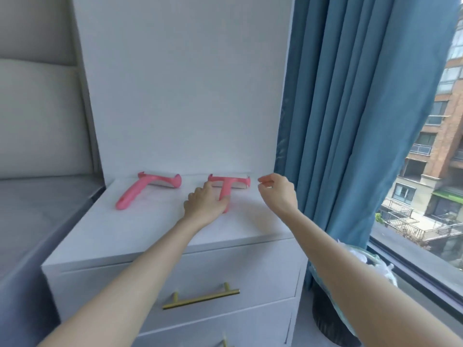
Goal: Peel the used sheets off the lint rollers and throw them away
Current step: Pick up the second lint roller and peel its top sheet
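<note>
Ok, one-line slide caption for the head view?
Left hand grips right lint roller on the dresser; right hand hovers beside it.

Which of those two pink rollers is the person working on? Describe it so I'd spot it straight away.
Find the white drawer chest beside the blue curtain. Two pink lint rollers lie at the back of its top. It is the right lint roller, nearer the curtain, with the left hand on its handle; the left lint roller lies untouched.

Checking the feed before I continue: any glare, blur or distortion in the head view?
Head view: even daylight from the window, no glare; soft shadows under both hands; wide-angle bending at the curtain and edges; the lint rollers slightly soft.
</note>
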Demonstrator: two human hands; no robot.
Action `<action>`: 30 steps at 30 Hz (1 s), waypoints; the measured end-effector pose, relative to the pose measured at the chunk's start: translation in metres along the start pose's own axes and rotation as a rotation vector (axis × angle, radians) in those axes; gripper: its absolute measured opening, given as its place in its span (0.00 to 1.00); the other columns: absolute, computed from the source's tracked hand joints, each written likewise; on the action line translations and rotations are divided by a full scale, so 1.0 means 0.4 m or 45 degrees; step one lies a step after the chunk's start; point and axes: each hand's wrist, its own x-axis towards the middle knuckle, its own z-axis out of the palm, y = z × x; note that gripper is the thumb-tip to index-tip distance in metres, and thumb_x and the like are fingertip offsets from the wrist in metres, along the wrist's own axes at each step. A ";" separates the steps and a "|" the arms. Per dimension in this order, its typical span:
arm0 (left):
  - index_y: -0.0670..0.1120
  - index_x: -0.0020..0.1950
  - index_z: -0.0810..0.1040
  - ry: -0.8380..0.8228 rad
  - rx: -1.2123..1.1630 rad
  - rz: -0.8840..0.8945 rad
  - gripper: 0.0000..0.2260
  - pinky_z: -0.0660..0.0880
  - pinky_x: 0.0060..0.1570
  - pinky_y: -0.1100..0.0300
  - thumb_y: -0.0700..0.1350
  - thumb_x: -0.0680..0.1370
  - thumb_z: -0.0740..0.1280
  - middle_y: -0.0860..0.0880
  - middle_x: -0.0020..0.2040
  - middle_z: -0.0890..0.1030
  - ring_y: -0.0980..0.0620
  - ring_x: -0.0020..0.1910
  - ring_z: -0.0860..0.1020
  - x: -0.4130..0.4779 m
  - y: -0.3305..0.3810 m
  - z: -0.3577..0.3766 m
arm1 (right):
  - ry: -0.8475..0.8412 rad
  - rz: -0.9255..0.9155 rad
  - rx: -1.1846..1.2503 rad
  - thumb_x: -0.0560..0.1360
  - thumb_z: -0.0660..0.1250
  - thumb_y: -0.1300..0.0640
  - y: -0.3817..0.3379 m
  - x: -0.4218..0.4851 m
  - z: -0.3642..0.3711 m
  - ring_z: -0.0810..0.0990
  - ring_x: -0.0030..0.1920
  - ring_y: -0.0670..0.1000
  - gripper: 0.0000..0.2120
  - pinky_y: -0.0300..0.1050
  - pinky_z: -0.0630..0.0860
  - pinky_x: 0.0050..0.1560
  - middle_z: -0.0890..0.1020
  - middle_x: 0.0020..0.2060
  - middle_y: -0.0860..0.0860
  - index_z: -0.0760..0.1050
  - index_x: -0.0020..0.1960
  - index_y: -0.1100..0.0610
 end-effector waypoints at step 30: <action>0.44 0.68 0.68 0.577 0.065 0.363 0.16 0.58 0.58 0.56 0.38 0.80 0.58 0.46 0.60 0.75 0.44 0.61 0.71 0.101 -0.138 -0.090 | -0.319 0.030 0.887 0.74 0.69 0.56 -0.099 0.117 0.196 0.79 0.59 0.55 0.16 0.49 0.73 0.65 0.80 0.56 0.55 0.72 0.61 0.52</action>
